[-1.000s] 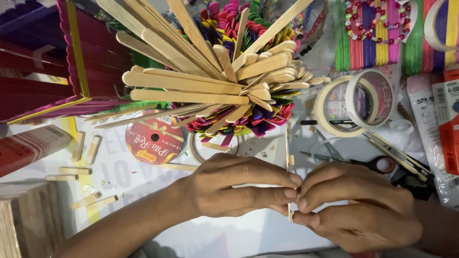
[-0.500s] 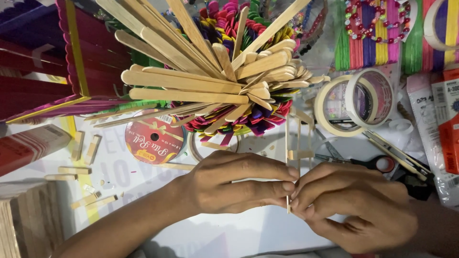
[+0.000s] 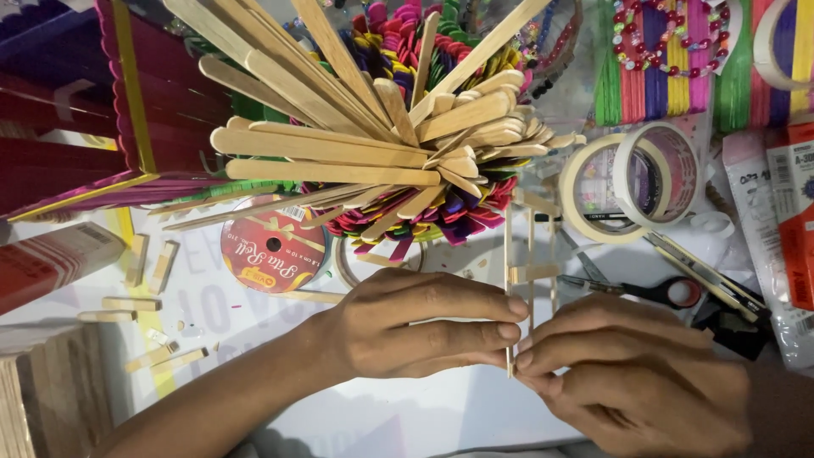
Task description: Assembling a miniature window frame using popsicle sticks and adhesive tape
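My left hand (image 3: 424, 326) and my right hand (image 3: 632, 377) meet at the lower middle of the view, fingertips pinching the bottom of a small frame of thin wooden sticks (image 3: 530, 267). The frame stands upright on edge, with thin uprights joined by short cross pieces. Just behind it a big bunch of plain wooden craft sticks (image 3: 356, 140) fans out over coloured sticks (image 3: 432, 212).
Two rolls of masking tape (image 3: 632, 182) lie right of the frame, with scissors (image 3: 653, 290) and a cutter (image 3: 704, 276) near my right hand. A red ribbon spool (image 3: 271, 246) sits left. Short stick offcuts (image 3: 140, 280) are scattered at left, beside a red-purple stick box (image 3: 93, 127).
The stick frame has been turned from lying low between my hands to standing upright; both hands now pinch its lower end, having shifted slightly.
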